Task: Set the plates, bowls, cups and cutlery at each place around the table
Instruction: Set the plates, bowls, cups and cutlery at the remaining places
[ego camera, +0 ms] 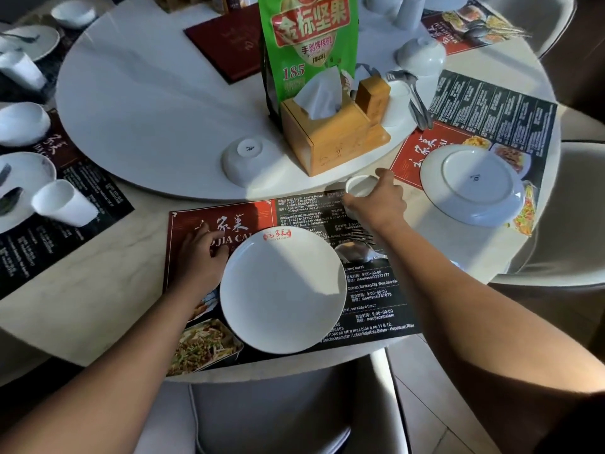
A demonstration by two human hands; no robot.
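A white plate [283, 290] with a red logo lies upright on the nearest placemat [373, 290]. My left hand [201, 257] rests flat on the mat at the plate's left rim. My right hand [376, 203] grips a small white cup [360, 186] at the mat's far right corner. A fork and spoon [360, 245] lie on the mat right of the plate, partly under my forearm. An upturned white bowl [247, 160] sits on the turntable's near edge. Another plate [473, 186] lies upside down on the right placemat.
A wooden tissue box [330, 136] and a green snack bag [307, 44] stand on the round turntable [140, 103]. Cutlery [417, 99] and an upturned bowl [422, 55] lie at its right. Places at the left hold plates, bowls and cups [62, 203]. A chair [271, 407] stands below.
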